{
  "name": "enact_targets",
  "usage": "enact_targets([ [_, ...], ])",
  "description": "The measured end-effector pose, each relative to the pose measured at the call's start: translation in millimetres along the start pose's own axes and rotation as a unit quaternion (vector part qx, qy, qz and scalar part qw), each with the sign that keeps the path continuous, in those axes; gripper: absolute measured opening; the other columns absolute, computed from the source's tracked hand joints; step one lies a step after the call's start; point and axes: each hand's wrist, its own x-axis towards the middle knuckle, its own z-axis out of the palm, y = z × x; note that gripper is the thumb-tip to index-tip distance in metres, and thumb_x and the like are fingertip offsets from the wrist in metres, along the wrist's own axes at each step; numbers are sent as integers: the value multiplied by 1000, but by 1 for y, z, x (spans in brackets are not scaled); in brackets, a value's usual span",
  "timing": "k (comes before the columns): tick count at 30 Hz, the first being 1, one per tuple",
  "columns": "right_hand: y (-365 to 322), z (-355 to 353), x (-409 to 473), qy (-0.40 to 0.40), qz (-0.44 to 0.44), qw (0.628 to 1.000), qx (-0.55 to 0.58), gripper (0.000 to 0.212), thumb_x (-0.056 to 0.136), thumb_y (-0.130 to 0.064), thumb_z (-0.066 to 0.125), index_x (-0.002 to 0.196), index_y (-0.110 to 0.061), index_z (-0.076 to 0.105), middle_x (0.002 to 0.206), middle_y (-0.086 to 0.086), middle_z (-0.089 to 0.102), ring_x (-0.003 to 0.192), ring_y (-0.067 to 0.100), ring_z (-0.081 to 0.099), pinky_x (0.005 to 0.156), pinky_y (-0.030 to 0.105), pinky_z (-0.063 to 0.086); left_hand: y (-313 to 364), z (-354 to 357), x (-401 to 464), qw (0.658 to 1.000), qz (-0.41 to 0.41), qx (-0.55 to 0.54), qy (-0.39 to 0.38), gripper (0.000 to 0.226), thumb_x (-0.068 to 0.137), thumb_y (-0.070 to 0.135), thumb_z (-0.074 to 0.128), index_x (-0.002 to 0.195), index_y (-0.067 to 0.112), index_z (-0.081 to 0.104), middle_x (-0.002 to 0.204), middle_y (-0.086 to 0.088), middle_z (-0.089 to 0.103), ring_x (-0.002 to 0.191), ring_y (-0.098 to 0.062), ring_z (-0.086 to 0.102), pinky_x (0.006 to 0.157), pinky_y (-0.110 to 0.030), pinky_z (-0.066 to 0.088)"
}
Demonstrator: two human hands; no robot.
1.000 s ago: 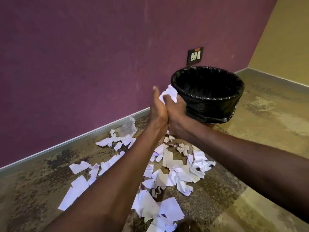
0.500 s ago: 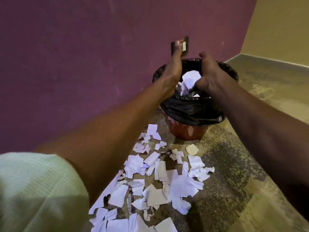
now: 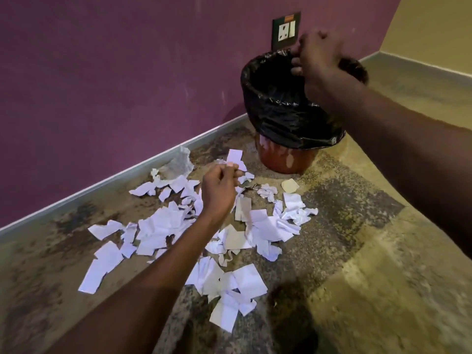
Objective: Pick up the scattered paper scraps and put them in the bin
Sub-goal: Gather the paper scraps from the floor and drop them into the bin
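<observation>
In the head view, the only view given, the job looks far from finished: a broad litter of white paper scraps (image 3: 204, 226) lies spread over the floor (image 3: 357, 277), running from the foot of the purple wall (image 3: 115, 85) out toward the near edge of the picture, with the thickest heap well in front of the bin (image 3: 286, 159). The bin stands near the wall below a socket plate (image 3: 286, 30), a black liner (image 3: 268, 108) folded over its rim and hanging down its reddish-brown side. Its inside shows only dark, so how much paper it holds cannot be told from here. The left hand (image 3: 219, 187) hangs low over the scraps, its fingers (image 3: 233, 172) loosely curled; a pale bit shows at the fingertips, but whether it is a pinched scrap or only paper lying behind cannot be told. The right hand (image 3: 319, 60) is up at the far rim of the bin, blurred, its fingers bent at the liner's edge, seemingly gripping it. Judging from this, most of the gathering is left, likely many handfuls.
</observation>
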Motion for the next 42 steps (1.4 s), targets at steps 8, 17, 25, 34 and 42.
enact_targets([
  [8, 72, -2, -115, -407, -128, 845, -323, 15, 93, -17, 61, 93, -3, 68, 75, 3, 69, 58, 9, 63, 53, 23, 50, -108, -49, -80, 968, 71, 238, -42, 32, 93, 40, 59, 120, 22, 59, 118, 4, 62, 106, -14, 57, 89, -42, 53],
  [17, 190, -42, -213, -709, 1, 434, -555, 91, 71, -51, 83, 139, -15, 34, 126, 12, 50, 110, 30, 55, 92, 47, 51, -164, -90, -122, 799, 141, 508, -289, 146, 43, 100, 46, 154, 25, -13, 161, -6, -21, 149, -26, -20, 120, -47, 1],
  [25, 206, -57, -264, -671, -127, 421, -597, 128, 66, -58, 81, 155, -9, 3, 154, 18, 18, 141, 34, 21, 110, 45, 31, -178, -87, -130, 793, 189, 505, -284, 117, 58, 82, 63, 142, 4, 40, 146, -20, 44, 134, -38, 43, 103, -50, 46],
  [34, 235, -43, -279, -641, -130, 492, -574, 82, 73, -46, 79, 139, -21, 38, 129, 16, 35, 116, 38, 43, 90, 43, 45, -179, -94, -134, 827, 162, 488, -227, 89, 50, 59, 86, 121, 12, 62, 128, -12, 58, 113, -30, 58, 83, -33, 54],
  [42, 226, -43, -288, -623, -119, 523, -569, 56, 80, -37, 71, 127, -20, 45, 121, 12, 38, 107, 31, 43, 86, 42, 46, -177, -96, -139, 848, 143, 480, -174, 51, 67, 13, 85, 112, 15, 61, 128, -9, 56, 109, -24, 58, 70, -20, 49],
])
